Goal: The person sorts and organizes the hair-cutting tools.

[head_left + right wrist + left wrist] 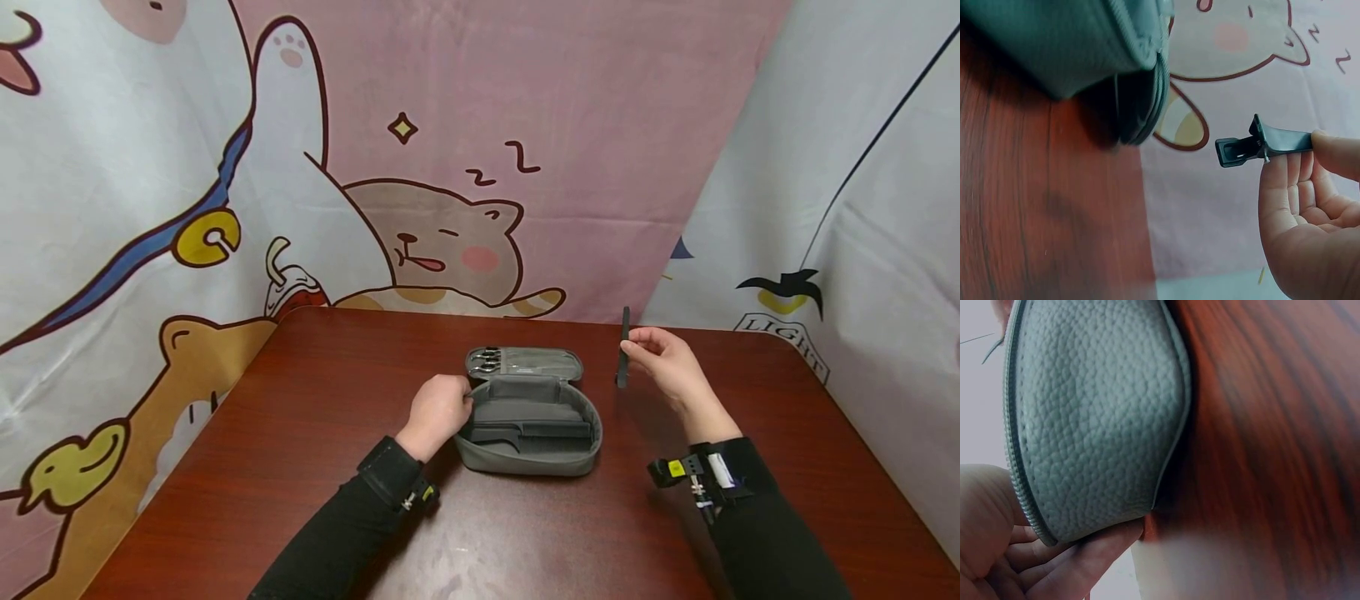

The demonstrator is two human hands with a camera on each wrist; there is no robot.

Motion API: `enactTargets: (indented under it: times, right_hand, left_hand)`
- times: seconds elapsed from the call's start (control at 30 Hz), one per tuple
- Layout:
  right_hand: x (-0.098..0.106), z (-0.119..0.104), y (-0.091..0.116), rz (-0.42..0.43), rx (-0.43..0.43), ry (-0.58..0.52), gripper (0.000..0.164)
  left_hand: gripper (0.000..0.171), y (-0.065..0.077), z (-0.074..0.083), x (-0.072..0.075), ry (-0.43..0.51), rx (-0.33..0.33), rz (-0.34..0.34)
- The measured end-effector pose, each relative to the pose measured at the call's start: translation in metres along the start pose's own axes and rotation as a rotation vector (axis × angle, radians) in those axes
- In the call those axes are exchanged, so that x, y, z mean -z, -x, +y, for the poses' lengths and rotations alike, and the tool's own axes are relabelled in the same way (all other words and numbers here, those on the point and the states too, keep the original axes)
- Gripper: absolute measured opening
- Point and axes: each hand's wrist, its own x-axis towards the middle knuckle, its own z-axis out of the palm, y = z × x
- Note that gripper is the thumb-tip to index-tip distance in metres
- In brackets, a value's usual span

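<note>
An unzipped grey leather-look case (525,461) stands on the table, its lid (542,362) folded back at the far side. My left hand (440,410) grips the case's left end at the zipped rim; in the left wrist view its fingers lie against the pebbled end wall (1100,419). Off to the case's right, my right hand (667,367) pinches a long, narrow dark clip (623,350) between thumb and fingers. The right wrist view shows this clip (1272,142) with a hinged frame-like end. It is held upright, apart from the case.
Inside the case lies a long dark grey object (551,431), kind unclear. Metal loops like scissor handles (489,361) show in the lid's left part, beside a clear pocket. The brown table (337,358) ends at a printed cloth backdrop (570,167).
</note>
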Motion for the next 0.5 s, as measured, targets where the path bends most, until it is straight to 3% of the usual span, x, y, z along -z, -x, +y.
enactTargets:
  times: [0.3,0.5]
  right_hand:
    - [-0.009,-0.015,0.007,0.002,0.031,-0.110,0.031]
    - [-0.019,-0.022,0.009,0.008,0.054,-0.158,0.024]
  left_hand:
    - [0.015,0.001,0.000,0.003,0.042,0.015,0.009]
    - [0.008,-0.001,0.005,0.011,0.069,0.006,0.118]
